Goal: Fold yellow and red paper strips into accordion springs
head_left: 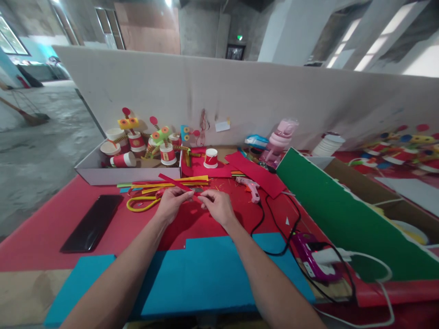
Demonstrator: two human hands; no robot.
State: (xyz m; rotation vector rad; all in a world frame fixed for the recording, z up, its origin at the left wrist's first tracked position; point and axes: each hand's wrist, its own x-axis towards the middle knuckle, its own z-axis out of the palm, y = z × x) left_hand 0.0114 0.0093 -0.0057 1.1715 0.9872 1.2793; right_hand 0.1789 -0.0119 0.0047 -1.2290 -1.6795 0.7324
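Both hands meet over the red tabletop, pinching one red paper strip [174, 182] whose free end sticks up to the left. My left hand [171, 203] is closed on the strip with thumb and fingertips. Close beside it, my right hand [218, 206] pinches the strip's near end, mostly hidden by the fingers. Yellow-handled scissors [141, 204] lie just left of my left hand. Behind the hands is a pile of yellow paper strips [185, 181]. To the right of my right hand rests a pink glue gun [249, 188]. A red-and-white paper cup [211, 158] stands farther back.
A white box [133, 175] at the back left holds several paper-cup figures. On the left lies a black phone [92, 223]. Blue paper [206, 278] covers the front edge. At right are a purple power strip [315, 260], cables, and a green-sided box [346, 219].
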